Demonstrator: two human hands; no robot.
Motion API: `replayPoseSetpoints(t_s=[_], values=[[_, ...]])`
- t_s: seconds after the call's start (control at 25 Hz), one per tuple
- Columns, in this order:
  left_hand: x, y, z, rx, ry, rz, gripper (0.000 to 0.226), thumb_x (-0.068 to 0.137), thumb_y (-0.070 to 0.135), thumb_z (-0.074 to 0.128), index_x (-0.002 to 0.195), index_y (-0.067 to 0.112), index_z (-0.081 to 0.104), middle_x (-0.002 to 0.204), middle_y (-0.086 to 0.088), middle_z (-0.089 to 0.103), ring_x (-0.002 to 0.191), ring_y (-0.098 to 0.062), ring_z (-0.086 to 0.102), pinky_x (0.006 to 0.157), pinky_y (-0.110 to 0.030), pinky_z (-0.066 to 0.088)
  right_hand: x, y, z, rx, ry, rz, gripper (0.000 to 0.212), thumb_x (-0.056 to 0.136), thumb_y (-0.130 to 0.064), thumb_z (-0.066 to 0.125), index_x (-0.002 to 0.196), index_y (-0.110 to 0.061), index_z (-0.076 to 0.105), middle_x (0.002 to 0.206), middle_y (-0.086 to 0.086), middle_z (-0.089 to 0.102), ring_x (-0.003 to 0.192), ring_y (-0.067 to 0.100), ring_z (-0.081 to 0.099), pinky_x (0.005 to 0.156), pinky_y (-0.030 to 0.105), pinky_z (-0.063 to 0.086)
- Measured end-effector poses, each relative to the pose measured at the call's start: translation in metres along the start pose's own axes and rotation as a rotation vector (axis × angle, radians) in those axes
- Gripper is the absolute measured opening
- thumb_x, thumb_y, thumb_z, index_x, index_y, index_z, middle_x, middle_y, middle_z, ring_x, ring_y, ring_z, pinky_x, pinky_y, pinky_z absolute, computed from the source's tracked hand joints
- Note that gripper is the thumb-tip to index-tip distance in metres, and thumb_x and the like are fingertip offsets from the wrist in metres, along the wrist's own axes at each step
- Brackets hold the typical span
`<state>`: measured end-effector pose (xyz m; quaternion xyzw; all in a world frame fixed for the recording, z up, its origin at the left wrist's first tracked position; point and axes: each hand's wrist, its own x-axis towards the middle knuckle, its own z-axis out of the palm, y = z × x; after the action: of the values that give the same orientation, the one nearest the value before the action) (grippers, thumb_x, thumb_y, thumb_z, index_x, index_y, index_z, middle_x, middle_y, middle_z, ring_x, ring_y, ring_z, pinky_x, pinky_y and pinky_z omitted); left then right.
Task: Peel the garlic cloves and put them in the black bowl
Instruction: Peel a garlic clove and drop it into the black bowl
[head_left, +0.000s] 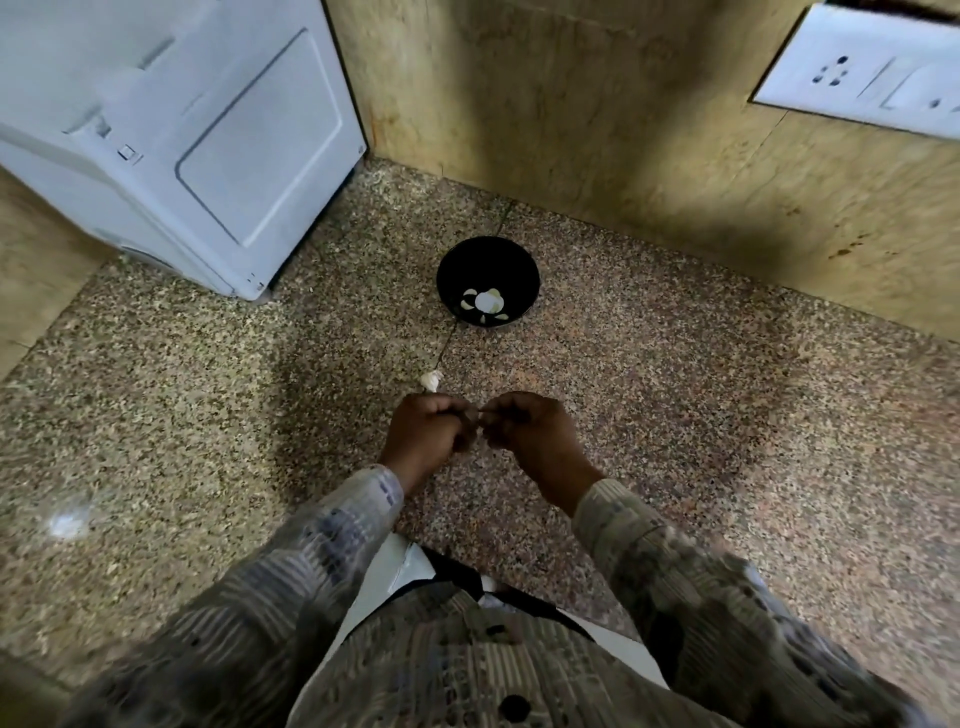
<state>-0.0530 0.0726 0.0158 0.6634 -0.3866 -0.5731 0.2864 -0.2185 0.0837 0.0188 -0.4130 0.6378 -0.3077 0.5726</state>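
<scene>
Head view: left hand (426, 431) and right hand (527, 431), both curled, meet fingertip to fingertip above the speckled desk (675, 415). They pinch between them a small, mostly hidden garlic clove (476, 413), presumably so that each hand can pull skin against the other. Just beyond the left hand lies a white garlic piece (431, 381), within easy reach; whether it is peeled cannot be told. Farther beyond the hands stands the black bowl (467, 262), upright, holding several pale peeled cloves (483, 304) at its bottom. Far left: white appliance (197, 145). Far right: wall socket plate (862, 73).
</scene>
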Motion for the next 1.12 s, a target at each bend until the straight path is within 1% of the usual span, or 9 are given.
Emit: replayPoseSetpoints(t_s=[0.12, 0.24, 0.44, 0.52, 0.6, 0.68, 0.76, 0.92, 1.12], values=[[-0.029, 0.035, 0.002, -0.401, -0.128, -0.310, 0.014, 0.097, 0.000, 0.054, 0.094, 0.002, 0.068, 0.080, -0.016, 0.071, 0.065, -0.024, 0.068, 0.060, -0.035, 0.058, -0.022, -0.017, -0.022, -0.188, -0.007, -0.273, 0.007, 0.087, -0.012, 0.080, 0.094, -0.014, 0.080, 0.083, -0.004, 0.078, 0.074, 0.001, 0.069, 0.071, 0.018, 0.056], [-0.053, 0.054, 0.012, -0.445, -0.128, -0.277, 0.013, 0.099, 0.003, 0.056, 0.096, 0.002, 0.069, 0.081, -0.014, 0.072, 0.068, -0.023, 0.070, 0.062, -0.035, 0.061, -0.038, -0.037, -0.039, -0.203, -0.013, -0.380, 0.007, 0.086, -0.011, 0.081, 0.091, -0.016, 0.081, 0.080, -0.009, 0.076, 0.073, -0.001, 0.068, 0.070, 0.015, 0.053], [-0.089, 0.061, 0.025, 0.606, 0.359, 0.925, 0.018, 0.090, 0.007, 0.072, 0.105, 0.014, 0.079, 0.101, -0.001, 0.077, 0.089, -0.015, 0.071, 0.079, -0.024, 0.055, -0.068, -0.079, -0.059, 0.481, -0.196, 0.135, 0.012, 0.095, 0.002, 0.061, 0.095, 0.000, 0.073, 0.084, 0.015, 0.072, 0.074, 0.020, 0.068, 0.070, 0.033, 0.060], [-0.094, 0.065, 0.021, 0.847, 0.386, 1.140, 0.024, 0.089, 0.007, 0.071, 0.110, 0.013, 0.077, 0.110, -0.005, 0.075, 0.095, -0.020, 0.069, 0.084, -0.030, 0.054, -0.081, -0.091, -0.065, 0.575, -0.266, 0.226, 0.016, 0.098, 0.001, 0.055, 0.095, -0.001, 0.070, 0.081, 0.011, 0.068, 0.072, 0.016, 0.065, 0.069, 0.029, 0.057], [-0.108, 0.078, 0.027, 0.572, 0.355, 0.943, 0.015, 0.092, 0.011, 0.069, 0.104, 0.013, 0.078, 0.100, -0.004, 0.077, 0.087, -0.019, 0.070, 0.078, -0.030, 0.057, -0.091, -0.094, -0.070, 0.426, -0.193, 0.019, 0.010, 0.095, 0.001, 0.062, 0.093, 0.000, 0.072, 0.081, 0.009, 0.071, 0.073, 0.016, 0.065, 0.069, 0.028, 0.057], [-0.127, 0.099, 0.040, -0.157, 0.152, 0.437, 0.010, 0.092, 0.003, 0.068, 0.096, 0.005, 0.077, 0.088, -0.012, 0.077, 0.076, -0.024, 0.070, 0.072, -0.034, 0.059, -0.102, -0.096, -0.078, 0.184, -0.068, -0.341, 0.007, 0.092, 0.000, 0.070, 0.096, -0.002, 0.076, 0.086, 0.007, 0.077, 0.078, 0.016, 0.070, 0.074, 0.030, 0.059], [-0.140, 0.112, 0.047, -0.543, 0.047, 0.214, 0.012, 0.091, -0.003, 0.066, 0.100, -0.004, 0.073, 0.089, -0.020, 0.076, 0.076, -0.028, 0.071, 0.073, -0.036, 0.061, -0.110, -0.102, -0.082, 0.149, -0.049, -0.500, 0.011, 0.092, -0.001, 0.070, 0.100, -0.005, 0.077, 0.092, 0.008, 0.079, 0.086, 0.021, 0.075, 0.079, 0.032, 0.062], [-0.165, 0.115, 0.060, -0.136, 0.427, 0.610, 0.015, 0.088, 0.001, 0.075, 0.100, 0.007, 0.079, 0.093, -0.002, 0.079, 0.085, -0.014, 0.076, 0.077, -0.028, 0.061, -0.125, -0.116, -0.079, 0.256, 0.020, -0.387, 0.011, 0.093, -0.001, 0.070, 0.100, -0.006, 0.076, 0.092, 0.007, 0.079, 0.085, 0.018, 0.075, 0.073, 0.030, 0.061], [-0.182, 0.119, 0.064, 0.088, 0.619, 0.775, 0.014, 0.086, 0.008, 0.079, 0.097, 0.017, 0.081, 0.091, 0.013, 0.077, 0.085, 0.002, 0.072, 0.078, -0.019, 0.059, -0.139, -0.118, -0.093, -0.273, 0.186, -0.909, 0.018, 0.090, -0.004, 0.070, 0.100, -0.017, 0.076, 0.095, -0.010, 0.074, 0.085, 0.002, 0.070, 0.075, 0.023, 0.060]])
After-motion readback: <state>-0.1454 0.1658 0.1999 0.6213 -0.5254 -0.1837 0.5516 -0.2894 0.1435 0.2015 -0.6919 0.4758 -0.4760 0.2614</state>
